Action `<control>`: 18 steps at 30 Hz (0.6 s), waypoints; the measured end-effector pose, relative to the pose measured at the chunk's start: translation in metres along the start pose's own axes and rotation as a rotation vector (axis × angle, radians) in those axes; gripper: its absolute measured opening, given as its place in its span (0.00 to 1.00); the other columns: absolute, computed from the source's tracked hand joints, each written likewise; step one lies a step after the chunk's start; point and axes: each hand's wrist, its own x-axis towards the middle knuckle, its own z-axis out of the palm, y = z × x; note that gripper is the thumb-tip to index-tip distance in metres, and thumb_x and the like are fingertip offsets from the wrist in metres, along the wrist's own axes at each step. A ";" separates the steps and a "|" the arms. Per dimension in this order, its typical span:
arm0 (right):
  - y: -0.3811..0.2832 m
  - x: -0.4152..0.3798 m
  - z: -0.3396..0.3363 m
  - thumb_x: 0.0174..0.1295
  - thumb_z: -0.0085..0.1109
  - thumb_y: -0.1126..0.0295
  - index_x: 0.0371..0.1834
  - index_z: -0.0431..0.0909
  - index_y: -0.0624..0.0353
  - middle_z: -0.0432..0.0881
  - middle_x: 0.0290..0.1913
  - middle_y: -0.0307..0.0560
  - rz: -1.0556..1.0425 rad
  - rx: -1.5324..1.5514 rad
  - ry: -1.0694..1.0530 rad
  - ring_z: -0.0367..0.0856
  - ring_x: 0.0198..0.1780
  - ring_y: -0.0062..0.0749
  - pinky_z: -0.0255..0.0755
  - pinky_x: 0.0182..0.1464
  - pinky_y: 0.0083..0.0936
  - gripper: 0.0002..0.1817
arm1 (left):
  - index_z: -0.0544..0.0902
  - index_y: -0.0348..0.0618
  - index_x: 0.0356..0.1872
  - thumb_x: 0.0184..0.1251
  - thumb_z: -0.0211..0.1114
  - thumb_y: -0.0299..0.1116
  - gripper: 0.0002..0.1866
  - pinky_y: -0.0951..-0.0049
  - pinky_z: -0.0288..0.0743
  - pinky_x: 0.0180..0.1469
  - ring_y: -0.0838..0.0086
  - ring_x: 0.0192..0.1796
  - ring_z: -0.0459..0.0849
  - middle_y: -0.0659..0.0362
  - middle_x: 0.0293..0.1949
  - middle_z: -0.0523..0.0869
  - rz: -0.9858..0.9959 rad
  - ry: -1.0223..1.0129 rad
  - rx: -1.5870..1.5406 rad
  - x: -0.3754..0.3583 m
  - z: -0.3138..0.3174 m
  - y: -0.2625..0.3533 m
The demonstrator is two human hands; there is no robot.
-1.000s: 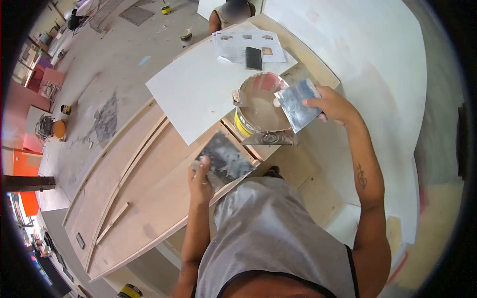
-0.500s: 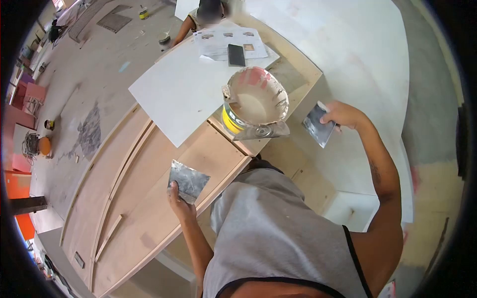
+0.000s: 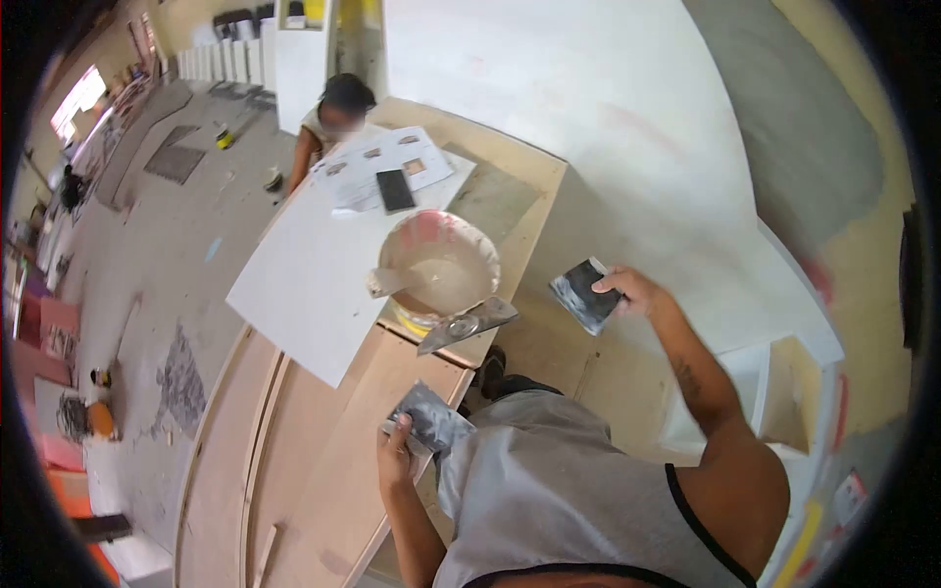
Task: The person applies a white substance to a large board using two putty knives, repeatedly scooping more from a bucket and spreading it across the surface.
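My left hand [image 3: 395,459] is closed on a thin, square, grey putty spreader [image 3: 429,416] with pale smears, held over the wooden panel's edge beside my shirt. On the other side, my right hand [image 3: 629,286] pinches a similar dark putty spreader [image 3: 584,299], its lower edge streaked whitish. Between and beyond both hands stands a bucket [image 3: 493,257] of beige filler [image 3: 443,281], its inner wall crusted. A metal scraper [image 3: 472,324] lies across the bucket's near rim. A pale handle-like piece [image 3: 392,283] rests over the left rim. Neither hand touches the bucket.
A white board [image 3: 304,284] lies beneath printed sheets [image 3: 417,152] and a dark rectangular block [image 3: 396,190]. Another person [image 3: 312,132] is at its far end. A large white curved panel [image 3: 578,69] rises at the right. A wooden strip [image 3: 267,554] lies on the wooden panel [image 3: 328,461].
The view has shifted, showing more of the background. My left hand has moved right with its spreader, closer to my body. The right-hand spreader has turned to show a darker face.
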 end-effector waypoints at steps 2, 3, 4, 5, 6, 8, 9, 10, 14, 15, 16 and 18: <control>0.061 0.007 0.022 0.61 0.65 0.57 0.43 0.79 0.58 0.82 0.30 0.38 -0.234 0.769 0.095 0.72 0.20 0.16 0.66 0.21 0.17 0.16 | 0.76 0.37 0.55 0.67 0.66 0.39 0.21 0.61 0.82 0.50 0.67 0.46 0.86 0.57 0.45 0.85 -0.089 -0.071 -0.029 0.003 0.016 -0.013; 0.076 0.000 0.038 0.62 0.65 0.58 0.42 0.81 0.59 0.83 0.28 0.40 -0.301 0.976 -0.142 0.77 0.22 0.23 0.71 0.24 0.22 0.15 | 0.76 0.38 0.56 0.67 0.65 0.39 0.21 0.61 0.82 0.50 0.67 0.47 0.86 0.56 0.46 0.85 -0.158 -0.165 -0.126 0.007 0.027 -0.021; 0.086 -0.005 0.055 0.62 0.65 0.59 0.41 0.83 0.61 0.84 0.27 0.43 -0.379 1.170 -0.393 0.81 0.23 0.30 0.76 0.27 0.27 0.15 | 0.76 0.39 0.57 0.68 0.64 0.39 0.21 0.61 0.82 0.51 0.66 0.48 0.86 0.56 0.46 0.85 -0.223 -0.258 -0.223 0.013 0.041 -0.028; 0.119 0.006 0.074 0.62 0.64 0.59 0.39 0.83 0.60 0.84 0.27 0.43 -0.403 1.315 -0.615 0.82 0.24 0.31 0.77 0.28 0.28 0.15 | 0.76 0.41 0.56 0.68 0.64 0.42 0.21 0.64 0.82 0.47 0.69 0.45 0.86 0.58 0.44 0.85 -0.311 -0.238 -0.256 0.013 0.068 -0.028; 0.146 0.021 0.090 0.63 0.64 0.58 0.36 0.83 0.60 0.84 0.28 0.43 -0.431 1.451 -0.845 0.83 0.26 0.31 0.78 0.29 0.29 0.14 | 0.77 0.42 0.55 0.69 0.64 0.44 0.21 0.67 0.82 0.42 0.71 0.43 0.86 0.60 0.42 0.85 -0.401 -0.215 -0.285 0.014 0.097 -0.026; 0.053 -0.062 0.162 0.64 0.62 0.58 0.32 0.81 0.58 0.80 0.21 0.41 -0.085 1.201 0.249 0.76 0.19 0.29 0.71 0.24 0.27 0.14 | 0.77 0.44 0.51 0.70 0.62 0.46 0.19 0.68 0.83 0.31 0.72 0.35 0.87 0.60 0.38 0.85 -0.546 -0.316 -0.450 0.030 0.119 -0.044; 0.057 -0.069 0.162 0.64 0.62 0.58 0.32 0.81 0.58 0.80 0.21 0.41 -0.101 1.229 0.262 0.76 0.19 0.29 0.71 0.24 0.27 0.14 | 0.76 0.43 0.52 0.72 0.59 0.44 0.17 0.72 0.80 0.20 0.71 0.28 0.87 0.58 0.37 0.86 -0.615 -0.349 -0.460 0.035 0.131 -0.049; 0.063 -0.076 0.163 0.64 0.62 0.59 0.29 0.79 0.58 0.77 0.18 0.40 -0.054 1.112 0.136 0.71 0.16 0.26 0.67 0.22 0.26 0.14 | 0.76 0.43 0.52 0.72 0.59 0.44 0.17 0.72 0.80 0.20 0.71 0.28 0.87 0.58 0.37 0.86 -0.632 -0.362 -0.433 0.036 0.143 -0.047; 0.116 -0.076 0.113 0.64 0.62 0.61 0.27 0.77 0.57 0.74 0.15 0.40 -0.059 1.086 -0.304 0.65 0.12 0.24 0.63 0.19 0.23 0.13 | 0.75 0.41 0.56 0.70 0.63 0.44 0.21 0.69 0.83 0.26 0.69 0.32 0.87 0.57 0.40 0.86 -0.417 -0.498 0.093 0.021 0.172 -0.023; 0.123 -0.084 0.116 0.65 0.61 0.60 0.27 0.78 0.56 0.73 0.13 0.39 -0.037 1.092 0.073 0.65 0.12 0.23 0.60 0.18 0.23 0.13 | 0.75 0.41 0.56 0.69 0.64 0.44 0.22 0.66 0.84 0.34 0.68 0.36 0.87 0.57 0.41 0.85 -0.350 -0.496 0.112 0.015 0.178 -0.023; 0.132 -0.096 0.120 0.65 0.61 0.60 0.27 0.78 0.56 0.73 0.13 0.39 -0.043 1.102 0.072 0.65 0.12 0.23 0.60 0.18 0.23 0.13 | 0.74 0.40 0.57 0.69 0.64 0.44 0.23 0.64 0.85 0.41 0.67 0.40 0.87 0.57 0.42 0.85 -0.283 -0.487 0.131 0.009 0.181 -0.023; 0.129 -0.130 0.128 0.66 0.60 0.53 0.28 0.77 0.56 0.74 0.17 0.38 -0.555 1.370 -0.032 0.71 0.16 0.19 0.63 0.17 0.20 0.18 | 0.75 0.38 0.54 0.68 0.66 0.44 0.23 0.65 0.83 0.45 0.69 0.42 0.86 0.56 0.43 0.84 -0.421 -0.455 0.028 0.010 0.189 -0.038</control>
